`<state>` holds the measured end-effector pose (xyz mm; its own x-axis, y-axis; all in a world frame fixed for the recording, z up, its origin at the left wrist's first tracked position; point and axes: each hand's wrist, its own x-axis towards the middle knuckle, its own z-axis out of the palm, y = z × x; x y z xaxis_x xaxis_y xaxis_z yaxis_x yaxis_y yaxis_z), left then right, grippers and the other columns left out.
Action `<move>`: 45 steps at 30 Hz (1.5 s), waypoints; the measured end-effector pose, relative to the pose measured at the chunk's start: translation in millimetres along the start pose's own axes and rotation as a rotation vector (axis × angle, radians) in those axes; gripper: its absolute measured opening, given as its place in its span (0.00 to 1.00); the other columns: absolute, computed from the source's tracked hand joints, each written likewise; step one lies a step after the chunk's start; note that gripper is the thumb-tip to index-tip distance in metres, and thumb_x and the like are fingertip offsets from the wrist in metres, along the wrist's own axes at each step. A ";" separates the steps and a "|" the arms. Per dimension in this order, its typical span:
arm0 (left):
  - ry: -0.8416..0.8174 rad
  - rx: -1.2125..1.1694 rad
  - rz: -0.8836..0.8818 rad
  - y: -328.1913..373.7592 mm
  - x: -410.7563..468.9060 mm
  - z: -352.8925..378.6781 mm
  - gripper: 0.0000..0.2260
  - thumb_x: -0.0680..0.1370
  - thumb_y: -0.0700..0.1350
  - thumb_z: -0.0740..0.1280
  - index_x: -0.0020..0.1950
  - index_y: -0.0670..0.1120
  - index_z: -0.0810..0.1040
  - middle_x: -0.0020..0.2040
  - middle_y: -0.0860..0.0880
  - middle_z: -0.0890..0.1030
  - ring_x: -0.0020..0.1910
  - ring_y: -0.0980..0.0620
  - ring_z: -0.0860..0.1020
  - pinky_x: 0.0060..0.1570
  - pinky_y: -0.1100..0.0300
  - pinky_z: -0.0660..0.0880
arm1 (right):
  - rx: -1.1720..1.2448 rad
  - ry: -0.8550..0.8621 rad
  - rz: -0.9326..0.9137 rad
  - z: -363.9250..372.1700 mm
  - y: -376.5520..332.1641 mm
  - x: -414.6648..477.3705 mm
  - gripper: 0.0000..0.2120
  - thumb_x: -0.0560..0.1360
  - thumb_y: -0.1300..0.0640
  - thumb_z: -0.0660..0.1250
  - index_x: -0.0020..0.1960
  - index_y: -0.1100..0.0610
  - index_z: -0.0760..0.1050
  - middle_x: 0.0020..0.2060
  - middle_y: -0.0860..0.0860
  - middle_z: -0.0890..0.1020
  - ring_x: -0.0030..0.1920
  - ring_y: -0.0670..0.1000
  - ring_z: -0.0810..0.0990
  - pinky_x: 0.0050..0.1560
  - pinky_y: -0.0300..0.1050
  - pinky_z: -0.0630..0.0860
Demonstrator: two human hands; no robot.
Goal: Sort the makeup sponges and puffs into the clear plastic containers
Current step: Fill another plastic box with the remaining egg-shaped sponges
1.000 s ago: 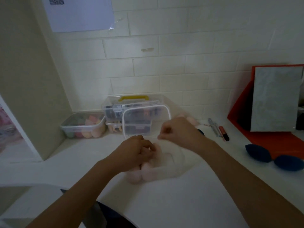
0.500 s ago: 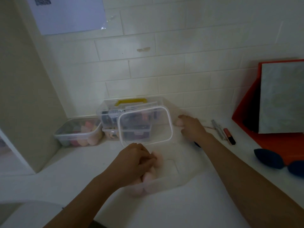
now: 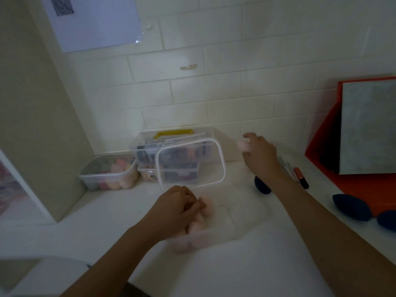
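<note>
A clear plastic container [image 3: 246, 224] stands open on the white counter in front of me, with several pink sponges [image 3: 198, 227] in its left end. My left hand [image 3: 175, 209] is inside it, fingers curled on a pink sponge [image 3: 206, 207]. My right hand [image 3: 258, 154] is lifted near the back wall and pinches another pink sponge [image 3: 243, 145]. The container's clear lid [image 3: 190, 162] leans upright behind it. Dark blue sponges lie on the counter, one [image 3: 262, 186] under my right forearm, two more [image 3: 351, 206] at the right.
A clear tub [image 3: 108, 174] of mixed-colour sponges sits at the back left. Stacked clear boxes with a yellow handle [image 3: 174, 133] stand behind the lid. Pens [image 3: 300, 179] lie by a red stand [image 3: 364, 185] holding a grey board on the right. A beige panel borders the left.
My right hand moved from the container to the back right and picked up a pink sponge, which is now lifted. My left hand stayed in the container.
</note>
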<state>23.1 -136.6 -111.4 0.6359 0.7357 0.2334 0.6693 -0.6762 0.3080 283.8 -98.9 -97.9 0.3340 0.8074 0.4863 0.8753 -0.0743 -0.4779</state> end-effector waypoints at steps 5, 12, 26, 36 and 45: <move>-0.011 0.006 -0.027 6.9 1.9 -1.1 0.11 0.77 0.46 0.61 0.53 0.56 0.82 0.50 0.57 0.78 0.50 0.59 0.71 0.44 0.74 0.63 | 0.336 -0.513 -0.152 -58.5 -31.0 -26.0 0.17 0.68 0.60 0.74 0.53 0.49 0.75 0.49 0.46 0.79 0.48 0.48 0.78 0.45 0.38 0.74; -0.004 0.028 -0.034 16.5 3.2 0.8 0.12 0.77 0.46 0.61 0.53 0.53 0.82 0.49 0.52 0.80 0.49 0.54 0.72 0.45 0.65 0.67 | 0.068 -0.843 -0.341 -55.2 -67.9 -64.1 0.19 0.64 0.58 0.77 0.53 0.48 0.78 0.42 0.41 0.79 0.41 0.43 0.78 0.45 0.42 0.78; 0.022 -0.045 0.062 17.1 2.6 -1.1 0.09 0.70 0.42 0.65 0.48 0.51 0.79 0.55 0.56 0.75 0.54 0.56 0.71 0.50 0.66 0.67 | -0.127 -0.705 -0.331 -15.4 -73.8 -81.4 0.11 0.64 0.59 0.76 0.37 0.55 0.74 0.37 0.50 0.78 0.36 0.49 0.76 0.35 0.37 0.70; -0.042 0.010 0.086 19.6 6.4 -0.4 0.05 0.74 0.50 0.66 0.47 0.56 0.80 0.61 0.61 0.73 0.54 0.61 0.72 0.52 0.66 0.62 | 0.193 -0.382 -0.211 -40.6 -45.8 -43.7 0.04 0.71 0.54 0.71 0.43 0.55 0.80 0.37 0.48 0.83 0.39 0.45 0.81 0.43 0.42 0.77; -0.058 0.008 0.107 24.9 12.7 5.3 0.06 0.75 0.50 0.65 0.49 0.56 0.80 0.62 0.61 0.72 0.48 0.66 0.66 0.51 0.67 0.60 | -0.052 -0.437 0.168 12.3 36.4 -37.3 0.28 0.79 0.54 0.58 0.76 0.56 0.52 0.73 0.60 0.60 0.70 0.61 0.64 0.68 0.50 0.64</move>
<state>49.9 -144.3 -105.6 0.7245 0.6562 0.2111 0.5996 -0.7510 0.2765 298.9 -124.6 -142.4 0.3042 0.9515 0.0465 0.8414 -0.2455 -0.4814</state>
